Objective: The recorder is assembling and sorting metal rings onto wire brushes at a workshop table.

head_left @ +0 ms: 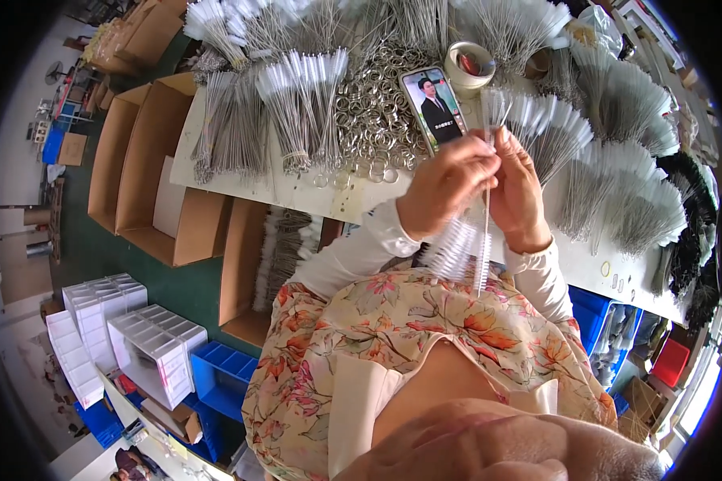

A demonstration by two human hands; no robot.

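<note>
In front of my body, both hands are close together at the table's near edge. My left hand is closed, its fingertips pinching by the right hand's thumb, slightly blurred. My right hand is closed on the thin stem of a wire brush, whose white bristles point down. Beside it, under my left hand, hang more white-bristled brushes; which hand holds them I cannot tell. Past my fingers are bunched bristle tips. A phone showing a person in a suit lies just beyond my left hand.
Metal rings lie heaped left of the phone. Bundles of wire brushes cover the table on both sides. A roll of tape holds a red item. Open cardboard boxes and white crates stand at left.
</note>
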